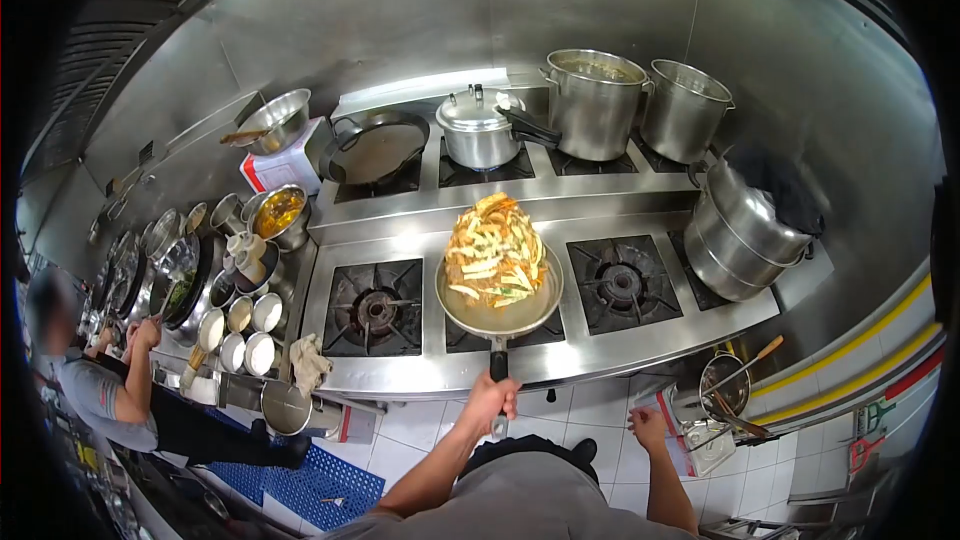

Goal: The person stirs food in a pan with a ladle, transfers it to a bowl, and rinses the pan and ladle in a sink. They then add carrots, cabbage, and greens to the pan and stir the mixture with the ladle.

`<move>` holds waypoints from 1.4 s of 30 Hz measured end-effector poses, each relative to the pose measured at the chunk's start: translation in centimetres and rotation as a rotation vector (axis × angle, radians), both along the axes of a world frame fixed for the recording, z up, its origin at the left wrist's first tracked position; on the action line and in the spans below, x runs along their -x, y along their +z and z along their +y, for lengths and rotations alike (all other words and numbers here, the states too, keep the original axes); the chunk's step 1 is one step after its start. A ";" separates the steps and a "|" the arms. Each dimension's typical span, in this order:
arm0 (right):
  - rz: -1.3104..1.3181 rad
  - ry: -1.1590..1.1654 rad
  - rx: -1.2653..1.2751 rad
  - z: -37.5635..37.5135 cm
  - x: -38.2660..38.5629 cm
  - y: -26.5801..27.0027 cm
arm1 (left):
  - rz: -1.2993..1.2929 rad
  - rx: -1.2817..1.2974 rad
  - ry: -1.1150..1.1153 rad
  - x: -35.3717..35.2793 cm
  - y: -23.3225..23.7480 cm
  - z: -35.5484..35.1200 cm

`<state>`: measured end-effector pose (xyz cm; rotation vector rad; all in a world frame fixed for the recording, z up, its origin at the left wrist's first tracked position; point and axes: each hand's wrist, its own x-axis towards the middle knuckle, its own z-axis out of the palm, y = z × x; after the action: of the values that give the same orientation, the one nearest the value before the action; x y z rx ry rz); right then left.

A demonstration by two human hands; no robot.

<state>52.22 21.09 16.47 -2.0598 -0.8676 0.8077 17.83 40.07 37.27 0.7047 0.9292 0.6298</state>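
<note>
My left hand (489,404) is closed around the black handle of a frying pan (535,316), palm over the grip. The pan is over the middle front burner. A heap of noodles with pale strips (492,252), orange bits and a little green rises at the pan's far side and reaches past its rim. Off to the right, my right hand (648,427) hangs in front of the stove, fingers loosely bent and apart, with nothing in it. A metal container (726,380) with long-handled utensils stands just beyond that hand.
Front burners (376,310) flank the pan. Behind are a pressure cooker (480,130), a wide flat pan (378,150) and tall pots (598,105); a large steel pot (738,230) sits right. Leftward are sauce bowls (267,312), a cloth (309,364) and another person (110,395) working at woks.
</note>
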 end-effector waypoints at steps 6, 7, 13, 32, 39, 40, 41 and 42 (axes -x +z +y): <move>0.016 0.103 0.036 -1.3 0.3 -1.9 | -0.098 -0.013 0.003 -0.4 -3.2 4.4; 0.023 0.100 0.037 -1.1 0.3 -1.8 | -0.098 0.006 0.007 -0.4 -3.4 4.2; 0.168 0.006 0.092 -4.4 1.4 -4.2 | -0.073 0.027 0.004 -0.1 -7.5 2.7; 0.245 -0.079 0.290 -8.9 -0.7 -8.3 | -0.005 -0.137 0.017 -1.4 -0.2 4.6; 0.280 0.038 0.433 -11.1 0.1 -9.6 | -0.062 -0.032 -0.043 0.4 -1.4 2.2; 0.254 0.070 0.448 -11.0 -0.1 -9.2 | -0.113 0.038 0.007 -0.1 -2.1 2.8; 0.219 0.048 0.378 -11.0 0.1 -8.9 | -0.117 0.010 -0.012 -0.3 -2.7 2.7; 0.220 0.017 0.362 -11.3 0.4 -8.6 | -0.113 -0.014 -0.027 0.0 -3.4 2.3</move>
<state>51.86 9.79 7.91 -2.2158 -0.6530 1.2495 17.86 42.32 33.83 0.6861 0.8104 0.6465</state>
